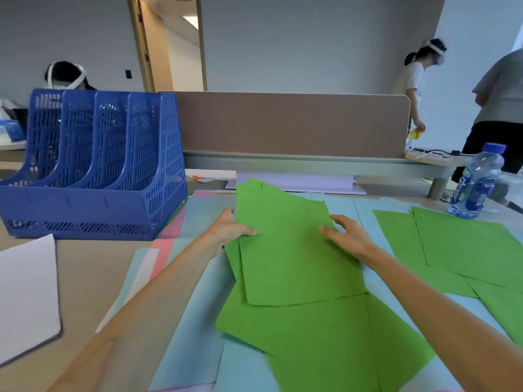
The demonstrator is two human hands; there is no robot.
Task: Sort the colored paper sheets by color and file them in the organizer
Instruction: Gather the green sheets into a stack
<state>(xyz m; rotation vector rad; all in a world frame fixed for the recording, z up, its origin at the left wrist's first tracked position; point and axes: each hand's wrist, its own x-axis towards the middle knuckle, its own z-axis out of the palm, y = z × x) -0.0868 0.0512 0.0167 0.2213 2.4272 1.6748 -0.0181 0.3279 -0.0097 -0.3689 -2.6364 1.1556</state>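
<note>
A small stack of green sheets (288, 250) lies in the middle of the desk on light blue sheets (195, 335). My left hand (229, 230) pinches the stack's left edge, thumb on top. On the right side of the stack, my right hand (348, 236) rests with its fingers spread. More green sheets (464, 250) lie spread at the right, and another green sheet (319, 338) sits under the stack near me. Pink sheets (167, 244) show at the left under the blue ones. The blue four-slot organizer (93, 168) stands at the left with nothing visible in its slots.
A white sheet (27, 295) lies at the near left. A water bottle (475, 182) stands at the far right. White paper (297, 183) lies along the brown desk divider (291, 125). Three other people are behind the divider and at the far right.
</note>
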